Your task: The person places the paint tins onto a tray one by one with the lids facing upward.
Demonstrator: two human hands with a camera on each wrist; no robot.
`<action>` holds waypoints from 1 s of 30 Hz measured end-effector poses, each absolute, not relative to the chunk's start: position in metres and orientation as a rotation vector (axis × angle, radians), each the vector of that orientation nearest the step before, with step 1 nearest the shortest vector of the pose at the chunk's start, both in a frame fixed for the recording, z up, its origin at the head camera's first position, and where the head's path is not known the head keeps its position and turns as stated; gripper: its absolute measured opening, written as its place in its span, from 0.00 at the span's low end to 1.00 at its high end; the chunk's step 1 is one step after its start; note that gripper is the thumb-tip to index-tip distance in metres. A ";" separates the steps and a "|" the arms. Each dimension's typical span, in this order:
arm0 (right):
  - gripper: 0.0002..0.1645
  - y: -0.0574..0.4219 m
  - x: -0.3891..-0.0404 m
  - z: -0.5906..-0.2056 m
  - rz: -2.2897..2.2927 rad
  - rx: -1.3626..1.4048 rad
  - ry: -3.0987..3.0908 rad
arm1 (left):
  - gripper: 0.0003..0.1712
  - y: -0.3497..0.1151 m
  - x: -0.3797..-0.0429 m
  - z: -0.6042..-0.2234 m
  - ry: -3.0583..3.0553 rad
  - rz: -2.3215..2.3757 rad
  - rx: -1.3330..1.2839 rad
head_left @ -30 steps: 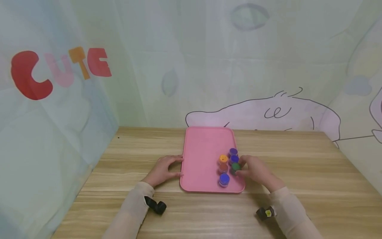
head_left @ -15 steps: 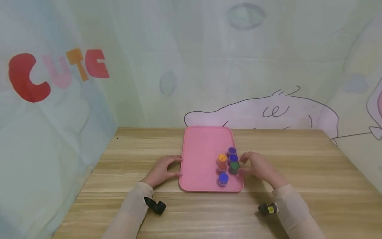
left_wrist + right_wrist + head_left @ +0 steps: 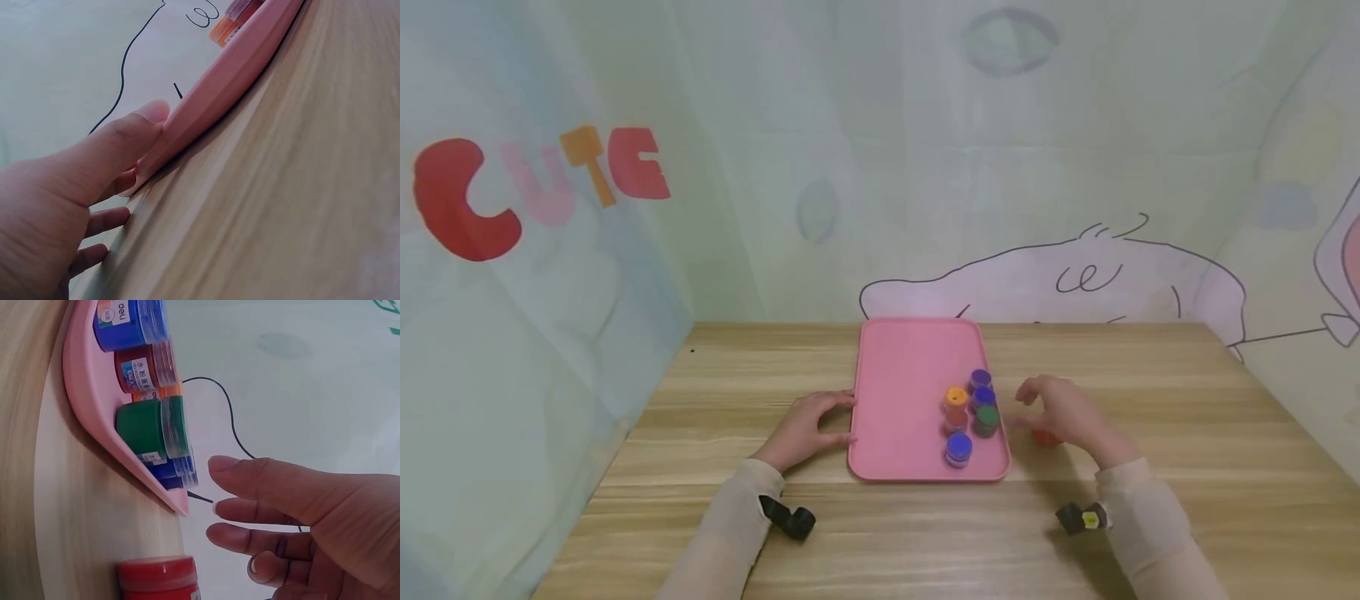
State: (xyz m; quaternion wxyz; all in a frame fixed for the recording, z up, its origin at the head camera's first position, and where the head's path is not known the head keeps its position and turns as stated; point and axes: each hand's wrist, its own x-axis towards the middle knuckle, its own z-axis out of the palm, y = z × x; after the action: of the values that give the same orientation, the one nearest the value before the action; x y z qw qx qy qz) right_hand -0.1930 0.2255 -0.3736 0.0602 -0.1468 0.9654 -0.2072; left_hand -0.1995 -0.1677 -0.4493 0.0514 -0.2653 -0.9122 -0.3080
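Note:
A pink tray (image 3: pixel 898 392) lies on the table, bearing several small paint jars near its right side. Among them are a green jar (image 3: pixel 987 422), an orange one (image 3: pixel 955 399), a dark red one (image 3: pixel 956 422) and a blue one (image 3: pixel 958 449). My left hand (image 3: pixel 803 429) touches the tray's left rim with thumb and fingertips. Just off the right rim, my right hand (image 3: pixel 1071 419) hovers with its fingers loosely bent and nothing between them. Partly hidden beneath it, a bright red jar (image 3: pixel 157 576) stands on the table.
The wooden table (image 3: pixel 895 542) reaches back to a printed curtain (image 3: pixel 760 167) with cartoon drawings. Black wrist cameras are strapped on both sleeves, the left camera (image 3: pixel 787 517) and the right camera (image 3: pixel 1081 518).
My right hand has let go of the green jar, which stays on the tray, and has moved right. The bright red jar has come into sight under it. My left hand stays at the rim.

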 end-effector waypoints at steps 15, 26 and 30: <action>0.19 0.243 -0.188 -0.376 -0.523 -0.431 2.907 | 0.32 -0.167 -0.200 -0.450 -2.792 -0.918 -0.792; 0.19 0.250 -0.184 -0.383 -0.424 -0.593 2.955 | 0.33 -0.168 -0.199 -0.448 -2.802 -0.938 -0.781; 0.18 0.251 -0.182 -0.387 -0.422 -0.607 2.966 | 0.33 -0.167 -0.198 -0.448 -2.803 -0.932 -0.781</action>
State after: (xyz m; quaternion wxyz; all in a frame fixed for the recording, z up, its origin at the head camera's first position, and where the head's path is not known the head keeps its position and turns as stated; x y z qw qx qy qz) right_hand -0.1822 0.2510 -0.3872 0.0426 -0.1983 0.9694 -0.1380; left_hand -0.1984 -0.1674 -0.4479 0.0428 -0.2554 -0.9165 -0.3048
